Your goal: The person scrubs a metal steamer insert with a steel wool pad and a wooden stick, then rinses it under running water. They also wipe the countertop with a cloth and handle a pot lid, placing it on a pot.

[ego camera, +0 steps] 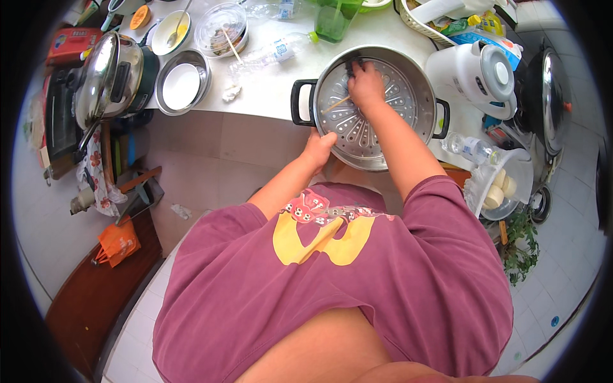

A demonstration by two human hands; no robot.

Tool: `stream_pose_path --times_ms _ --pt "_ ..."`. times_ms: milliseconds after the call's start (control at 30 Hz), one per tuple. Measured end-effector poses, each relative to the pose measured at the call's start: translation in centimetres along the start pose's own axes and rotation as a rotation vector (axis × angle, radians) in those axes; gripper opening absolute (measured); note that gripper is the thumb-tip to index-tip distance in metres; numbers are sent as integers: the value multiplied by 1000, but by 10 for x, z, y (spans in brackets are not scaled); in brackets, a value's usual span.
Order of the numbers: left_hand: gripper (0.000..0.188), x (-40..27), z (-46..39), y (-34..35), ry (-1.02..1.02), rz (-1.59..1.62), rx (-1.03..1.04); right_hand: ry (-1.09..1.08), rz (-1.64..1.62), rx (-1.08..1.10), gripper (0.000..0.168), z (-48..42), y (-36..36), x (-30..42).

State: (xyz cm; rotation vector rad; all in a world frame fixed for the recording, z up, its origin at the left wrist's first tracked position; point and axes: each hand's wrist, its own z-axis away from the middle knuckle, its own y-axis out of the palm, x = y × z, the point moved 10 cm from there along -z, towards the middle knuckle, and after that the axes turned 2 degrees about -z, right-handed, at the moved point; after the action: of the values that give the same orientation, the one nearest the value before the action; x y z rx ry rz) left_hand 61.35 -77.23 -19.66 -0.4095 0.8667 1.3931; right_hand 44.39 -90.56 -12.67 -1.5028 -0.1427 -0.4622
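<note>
A wide steel steamer pot (330, 62) with black side handles sits before me at the counter's front edge. Inside is a perforated steaming plate (357, 125) with petal-shaped slots. My left hand (320, 148) grips the pot's lower left wall, thumb uppermost. Down inside the pot, my right hand (368, 85) has its fingers closed on a small dark item (353, 66) by the far wall; what it is stays unclear. A thin wooden stick (337, 104) juts out from beside this hand over the plate.
Left of the pot lie crumpled tissue (232, 93), a plastic bottle (282, 49), a lidded takeaway bowl (221, 31) and nested bowls (183, 84). A lidded cooker (112, 81) stands farther left. On the right are a white electric kettle (467, 76) and a bag of pale buns (499, 189).
</note>
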Motion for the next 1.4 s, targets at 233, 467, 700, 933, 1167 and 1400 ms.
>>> stream_pose_path --times_ms 233,467,700,933,1167,1400 --pt "40 2 1 -4 53 21 -126 283 269 71 57 5 -12 -43" --pt "31 2 -4 0 72 -70 -49 205 140 135 54 -2 -1 -26" --pt "27 10 -6 -3 8 -20 -51 335 183 107 58 3 -17 -39" --pt "58 1 14 -15 -71 -219 -180 455 84 23 60 7 -7 -58" --pt "92 -199 104 36 922 -1221 -520 376 81 73 61 6 -10 -66" --pt "28 -207 -53 40 314 -1517 -221 314 19 82 59 8 -16 -57"
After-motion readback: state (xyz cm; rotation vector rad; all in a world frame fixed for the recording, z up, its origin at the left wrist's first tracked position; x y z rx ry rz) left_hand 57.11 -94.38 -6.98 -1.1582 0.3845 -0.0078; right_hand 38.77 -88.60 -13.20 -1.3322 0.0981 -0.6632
